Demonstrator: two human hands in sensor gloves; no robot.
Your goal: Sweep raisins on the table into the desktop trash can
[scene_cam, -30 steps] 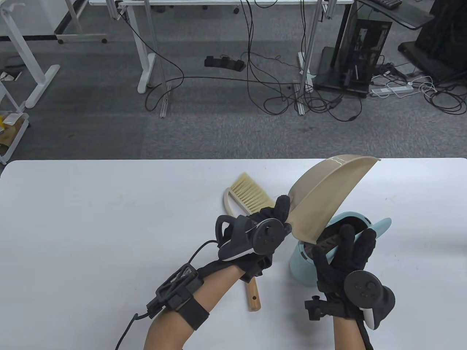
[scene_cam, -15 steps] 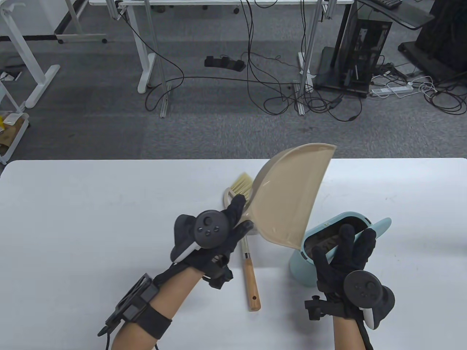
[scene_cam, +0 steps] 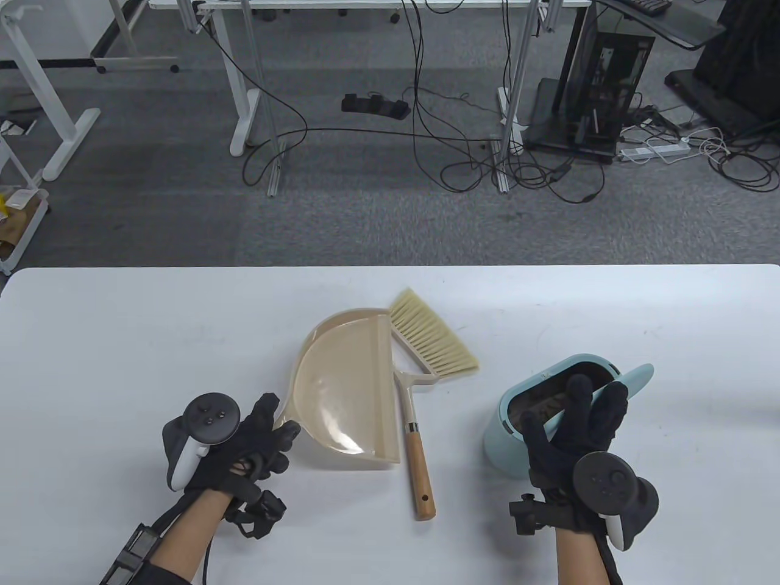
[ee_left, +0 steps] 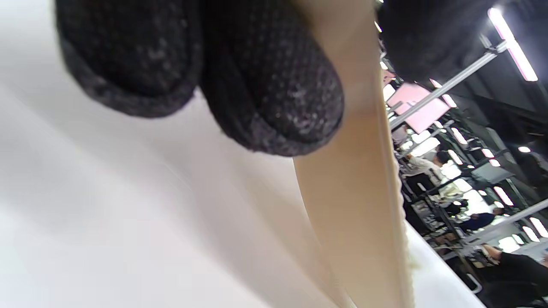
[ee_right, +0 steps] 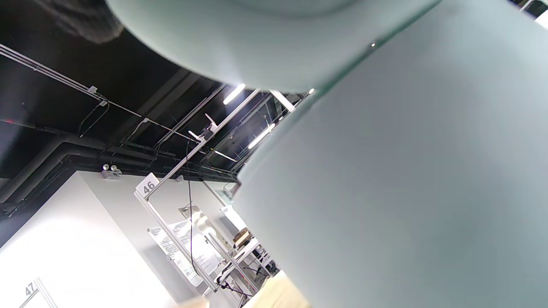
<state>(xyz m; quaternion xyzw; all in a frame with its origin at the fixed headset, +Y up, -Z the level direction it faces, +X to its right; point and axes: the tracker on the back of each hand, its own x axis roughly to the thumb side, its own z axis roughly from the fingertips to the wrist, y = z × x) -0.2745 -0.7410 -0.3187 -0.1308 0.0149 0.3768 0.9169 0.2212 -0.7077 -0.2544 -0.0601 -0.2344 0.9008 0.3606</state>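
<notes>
Left hand (scene_cam: pixel 244 445) holding dustpan (scene_cam: pixel 344 393), right hand (scene_cam: pixel 576 445) on trash can (scene_cam: pixel 506 445), signs "46", "47"

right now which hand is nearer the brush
Left. The left hand grips the dustpan lying right beside the brush; the right hand is farther off, on the trash can.

A beige plastic half-round dustpan (scene_cam: pixel 341 390) lies on the plain white tabletop (scene_cam: pixel 122 341). The small hand brush (scene_cam: pixel 420 390) has pale straw-yellow bristles, a cream head and a honey-brown wooden handle. The rounded desktop trash can (scene_cam: pixel 506 445) is pale mint blue, dark inside. Both knitted gloves, left hand (scene_cam: pixel 244 445) and right hand (scene_cam: pixel 573 439), are black.
</notes>
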